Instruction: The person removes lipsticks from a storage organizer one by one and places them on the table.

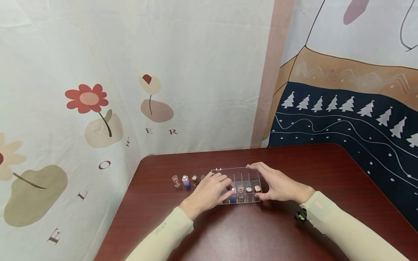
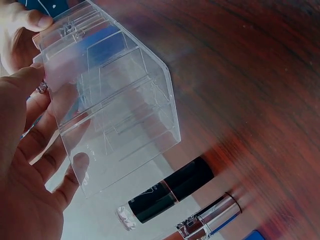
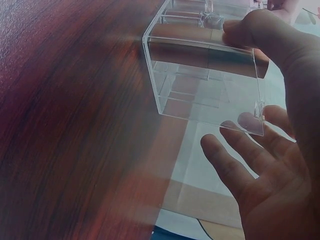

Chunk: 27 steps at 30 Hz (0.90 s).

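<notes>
A clear plastic organizer box [image 1: 242, 179] with divided compartments stands on the table, several lipstick tubes in its front row. My left hand [image 1: 209, 190] is over its left part and pinches the top of a pink-and-blue lipstick [image 1: 233, 198], whose body sits inside a compartment. In the left wrist view the lipstick [image 2: 102, 47] shows through the clear wall. The right hand [image 1: 279, 185] grips the box's right end, thumb at the front by a tan-topped lipstick [image 1: 257, 189], fingers at the back corner. That brownish tube [image 3: 200, 55] shows through the end wall in the right wrist view.
Left of the box, a row of lipsticks stands on the dark red table [image 1: 248, 232]: a clear one [image 1: 176, 182], a pink-and-blue one [image 1: 186, 182] and a dark one [image 1: 195, 180], with another partly behind the left hand. A printed curtain [image 1: 202, 72] hangs behind the table.
</notes>
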Motion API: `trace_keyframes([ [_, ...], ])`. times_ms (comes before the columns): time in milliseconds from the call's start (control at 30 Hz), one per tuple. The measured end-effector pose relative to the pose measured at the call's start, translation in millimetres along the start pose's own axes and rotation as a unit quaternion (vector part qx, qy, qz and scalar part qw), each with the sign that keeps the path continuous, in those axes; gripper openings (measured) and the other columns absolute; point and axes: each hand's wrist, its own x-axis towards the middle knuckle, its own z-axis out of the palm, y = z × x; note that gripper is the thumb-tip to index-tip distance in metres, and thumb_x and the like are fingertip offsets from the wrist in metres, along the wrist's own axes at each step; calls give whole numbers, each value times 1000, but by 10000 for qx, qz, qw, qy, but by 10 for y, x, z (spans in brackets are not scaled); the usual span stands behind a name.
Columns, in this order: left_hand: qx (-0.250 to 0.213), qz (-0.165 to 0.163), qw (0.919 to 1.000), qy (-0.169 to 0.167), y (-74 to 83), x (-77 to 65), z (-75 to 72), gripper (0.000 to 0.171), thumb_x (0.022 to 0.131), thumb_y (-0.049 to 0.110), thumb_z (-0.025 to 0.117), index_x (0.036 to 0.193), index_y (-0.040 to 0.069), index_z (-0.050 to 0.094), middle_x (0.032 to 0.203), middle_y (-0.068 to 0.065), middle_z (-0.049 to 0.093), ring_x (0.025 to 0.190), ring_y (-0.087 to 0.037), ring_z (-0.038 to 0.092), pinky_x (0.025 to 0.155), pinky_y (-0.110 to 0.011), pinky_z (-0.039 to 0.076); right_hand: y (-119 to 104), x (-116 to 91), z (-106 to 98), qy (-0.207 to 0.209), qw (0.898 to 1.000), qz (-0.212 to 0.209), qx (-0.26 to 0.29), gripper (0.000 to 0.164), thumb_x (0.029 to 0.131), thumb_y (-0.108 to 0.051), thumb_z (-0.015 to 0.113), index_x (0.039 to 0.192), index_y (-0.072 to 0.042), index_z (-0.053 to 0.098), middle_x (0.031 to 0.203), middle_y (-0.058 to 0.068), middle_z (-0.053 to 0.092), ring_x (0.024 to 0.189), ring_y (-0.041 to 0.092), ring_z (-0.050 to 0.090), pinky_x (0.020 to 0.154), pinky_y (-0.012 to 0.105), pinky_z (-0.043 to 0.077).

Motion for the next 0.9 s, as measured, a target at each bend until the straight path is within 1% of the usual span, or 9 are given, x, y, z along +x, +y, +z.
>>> trace_keyframes([
  [133, -25, -25, 10000, 0, -7, -6, -18, 24, 112, 46, 79, 117, 23, 81, 111, 9, 82, 110, -15, 77, 105, -41, 61, 10, 5, 5, 74, 9999, -101, -58, 103, 87, -28, 103, 172, -12, 47, 165, 9, 59, 133, 22, 73, 112, 55, 67],
  [200, -14, -50, 10000, 3, -12, -15, -28, 24, 112, 46, 78, 118, 23, 81, 113, 9, 83, 113, -16, 78, 108, -44, 62, 14, 4, 8, 97, 9998, -140, -60, 103, 87, -28, 103, 172, -11, 47, 164, 9, 60, 133, 23, 74, 111, 55, 67],
  [267, 21, -58, 10000, 53, -17, -23, -40, 24, 112, 47, 77, 119, 24, 81, 114, 9, 83, 115, -17, 78, 108, -45, 63, 17, 2, 10, 89, 9999, -134, -50, 103, 87, -28, 103, 172, -11, 47, 164, 10, 60, 134, 25, 74, 111, 55, 67],
  [367, 93, -27, 9997, 210, -27, -34, -58, 24, 111, 48, 79, 118, 25, 81, 114, 10, 83, 116, -17, 79, 103, -42, 63, 15, -1, 9, 55, 10000, -78, 5, 104, 87, -29, 103, 173, -12, 47, 165, 11, 59, 134, 29, 74, 112, 56, 66],
  [433, 141, 28, 9993, 343, -34, -36, -71, 24, 111, 48, 80, 118, 25, 81, 112, 10, 83, 113, -16, 79, 98, -38, 61, 12, -5, 8, 49, 10000, -54, 5, 104, 87, -29, 103, 173, -12, 47, 165, 10, 59, 134, 30, 74, 112, 56, 66],
  [500, 189, 74, 9988, 455, -42, -39, -83, 23, 110, 47, 81, 117, 25, 82, 111, 11, 83, 112, -15, 79, 95, -35, 60, 10, -7, 8, 61, 10000, -60, -7, 103, 87, -29, 102, 173, -12, 47, 165, 10, 59, 134, 31, 75, 111, 57, 66],
  [733, 171, 160, 9963, 829, -72, -64, -123, 24, 107, 45, 86, 115, 23, 81, 109, 10, 83, 104, -13, 77, 95, -34, 60, -5, -2, 13, 50, 10000, -42, -20, 102, 87, -28, 102, 173, -13, 47, 165, 9, 59, 136, 29, 75, 112, 56, 66],
  [900, 193, 186, 9943, 1033, -89, -80, -178, 23, 105, 44, 87, 114, 24, 80, 108, 10, 82, 98, -12, 74, 95, -35, 61, -9, 0, 15, 15, 10000, 28, -37, 103, 88, -29, 102, 173, -14, 47, 166, 6, 58, 135, 27, 75, 113, 55, 66],
])
